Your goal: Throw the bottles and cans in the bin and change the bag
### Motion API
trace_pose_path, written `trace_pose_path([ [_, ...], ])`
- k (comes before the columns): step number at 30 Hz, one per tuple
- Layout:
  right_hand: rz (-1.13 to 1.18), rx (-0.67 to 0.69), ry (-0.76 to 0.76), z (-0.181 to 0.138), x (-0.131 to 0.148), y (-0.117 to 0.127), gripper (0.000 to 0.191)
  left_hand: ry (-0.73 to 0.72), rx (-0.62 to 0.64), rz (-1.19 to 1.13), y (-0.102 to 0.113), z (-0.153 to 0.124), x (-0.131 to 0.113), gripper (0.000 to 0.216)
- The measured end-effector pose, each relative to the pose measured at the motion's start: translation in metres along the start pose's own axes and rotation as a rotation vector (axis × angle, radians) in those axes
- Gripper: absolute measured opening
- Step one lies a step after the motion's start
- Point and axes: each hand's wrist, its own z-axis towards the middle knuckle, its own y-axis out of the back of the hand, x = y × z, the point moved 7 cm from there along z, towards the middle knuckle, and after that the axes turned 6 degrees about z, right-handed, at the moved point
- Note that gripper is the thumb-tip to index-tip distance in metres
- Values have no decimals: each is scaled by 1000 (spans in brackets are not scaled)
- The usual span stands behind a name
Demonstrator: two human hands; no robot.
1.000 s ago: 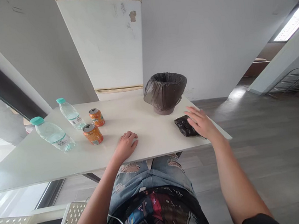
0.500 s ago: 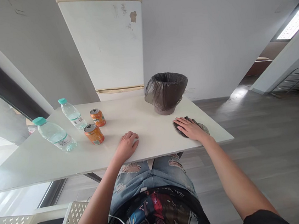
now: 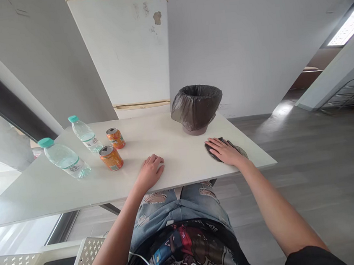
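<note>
My left hand (image 3: 151,170) rests on the white table (image 3: 172,150) near its front edge, fingers loosely bent, thumb apart, with nothing visible in it. Nearest to it stands an orange drink can (image 3: 111,158), with a second orange can (image 3: 116,138) just behind. Under my right hand (image 3: 225,150) is a dark, folded, cloth-like piece (image 3: 240,150); the fingers lie flat over it, and most of it is covered. Behind that hand stands a small bin (image 3: 195,132) lined with a black plastic bag (image 3: 196,107), its mouth facing up.
Two clear bottles with green caps, a nearer bottle (image 3: 66,161) and a farther bottle (image 3: 85,135), stand left of the cans. A white fridge (image 3: 124,49) is behind the table. At lower left is a perforated plastic basket (image 3: 88,260).
Both hands, the cans, the bottles and the bin keep their places. Only the camera view has shifted very slightly.
</note>
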Motion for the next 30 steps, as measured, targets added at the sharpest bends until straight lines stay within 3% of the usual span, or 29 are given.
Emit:
trace_pose_path([
  [12,3,-61,31,-2,6,3,69,7,8,-2,0,0,0,14],
  [17,118,-434,78,-19,19,49,62,10,2,-11,1,0,0,15],
  [21,150,-652,-58,-31,6,85,60,6,-2,-16,1,0,-1,16],
  [25,21,-532,-98,-32,14,72,62,4,-5,-21,1,0,0,16],
  [30,-7,-105,9,-29,49,3,71,11,16,-14,-1,0,2,16],
])
